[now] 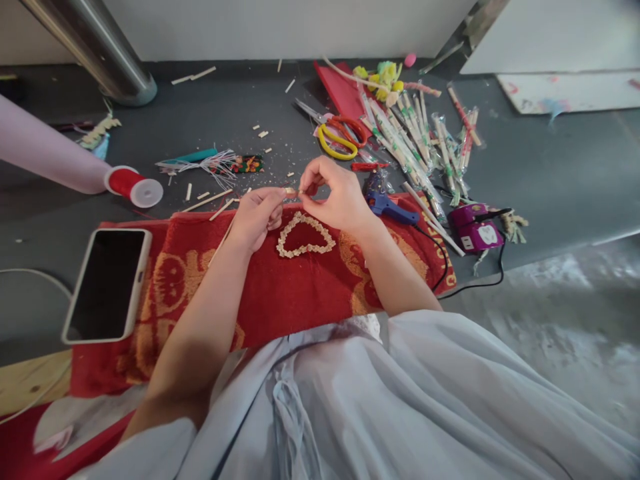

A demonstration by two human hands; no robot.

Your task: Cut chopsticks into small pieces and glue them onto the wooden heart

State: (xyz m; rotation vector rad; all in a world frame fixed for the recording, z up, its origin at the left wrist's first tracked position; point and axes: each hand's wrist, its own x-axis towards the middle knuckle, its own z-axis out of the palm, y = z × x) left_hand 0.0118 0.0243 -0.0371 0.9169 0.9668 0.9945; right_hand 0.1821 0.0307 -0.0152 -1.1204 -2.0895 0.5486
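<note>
Just above the towel, my left hand [257, 215] is closed in a pinch, with a small pale wooden piece [290, 192] showing at its fingertips. A thin wooden stick runs out from beneath this hand along the forearm; whether the hand grips it I cannot tell. My right hand [341, 197] meets the left one, thumb and forefinger pinched together; what lies between them is too small to make out. Below both hands, a heart-shaped outline of small wooden pieces [283, 241] rests on the red patterned towel [295, 293].
Scissors [336, 143], a blue glue gun [393, 205] and wrapped chopsticks [405, 147] lie to the right, near a purple power adapter [473, 230] with cables. Leftward are a red thread spool [131, 187], a phone [107, 283] and cut stick pieces [207, 200]. A metal post [107, 50] stands behind.
</note>
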